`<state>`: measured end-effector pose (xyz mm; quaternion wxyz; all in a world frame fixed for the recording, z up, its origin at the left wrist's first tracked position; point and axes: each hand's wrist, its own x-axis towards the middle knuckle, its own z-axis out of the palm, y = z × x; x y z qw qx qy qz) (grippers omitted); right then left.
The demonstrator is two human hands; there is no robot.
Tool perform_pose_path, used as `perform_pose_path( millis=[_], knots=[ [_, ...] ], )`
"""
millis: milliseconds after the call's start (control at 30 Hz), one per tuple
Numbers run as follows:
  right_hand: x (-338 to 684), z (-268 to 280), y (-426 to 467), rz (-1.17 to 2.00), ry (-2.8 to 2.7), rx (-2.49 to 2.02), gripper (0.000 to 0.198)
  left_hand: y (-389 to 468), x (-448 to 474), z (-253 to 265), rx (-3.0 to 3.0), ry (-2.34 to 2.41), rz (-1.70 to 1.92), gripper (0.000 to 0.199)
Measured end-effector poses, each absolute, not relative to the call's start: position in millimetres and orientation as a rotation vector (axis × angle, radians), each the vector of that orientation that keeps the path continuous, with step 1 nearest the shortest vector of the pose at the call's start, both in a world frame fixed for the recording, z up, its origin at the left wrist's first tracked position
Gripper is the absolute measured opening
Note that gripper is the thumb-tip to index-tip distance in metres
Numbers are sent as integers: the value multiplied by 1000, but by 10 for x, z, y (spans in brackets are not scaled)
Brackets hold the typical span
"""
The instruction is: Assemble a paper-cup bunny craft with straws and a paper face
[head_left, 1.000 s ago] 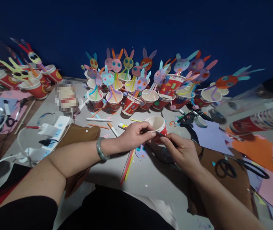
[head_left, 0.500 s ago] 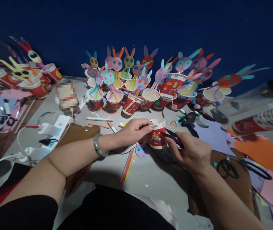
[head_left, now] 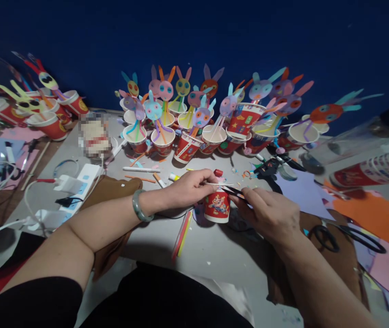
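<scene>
A red paper cup [head_left: 217,206] with a cartoon print and white rim is held low over the table, roughly upright. My left hand [head_left: 196,186], with a green bangle at its wrist, pinches the cup's rim from the left. My right hand [head_left: 271,212] is closed around dark scissors [head_left: 233,191], whose blades lie at the cup's upper edge; whether they cut into it I cannot tell. Just past the rim shows a small red piece [head_left: 218,172]. A purple paper rabbit face [head_left: 198,215] is partly hidden behind the cup. Red and yellow straws [head_left: 183,237] lie in front.
Behind stand several paper cups [head_left: 187,148] with paper rabbit heads on straws. To the left are a power strip [head_left: 81,187] and cables. On the right lie black-handled scissors [head_left: 327,239], orange paper [head_left: 365,214], lilac paper [head_left: 304,193] and a stack of cups [head_left: 372,171].
The cup has come slightly nearer and left, its rim now seen nearly edge-on. My right hand and the scissors have shifted left across the cup's upper edge. My left hand has barely moved.
</scene>
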<state>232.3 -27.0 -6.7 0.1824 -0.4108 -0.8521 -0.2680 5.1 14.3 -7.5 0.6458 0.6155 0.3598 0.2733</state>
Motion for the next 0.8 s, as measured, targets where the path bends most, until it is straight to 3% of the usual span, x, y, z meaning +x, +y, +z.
perform_pose_path(
  millis=[367,800],
  knots=[
    [2326,-44,-303,-634,-2464,-1202,27,166,35,-20,1555,839,589,13],
    [2354,-52,-301,-717,-2509,-1108,24,195,14,-17,1585,766,526,17]
  ],
)
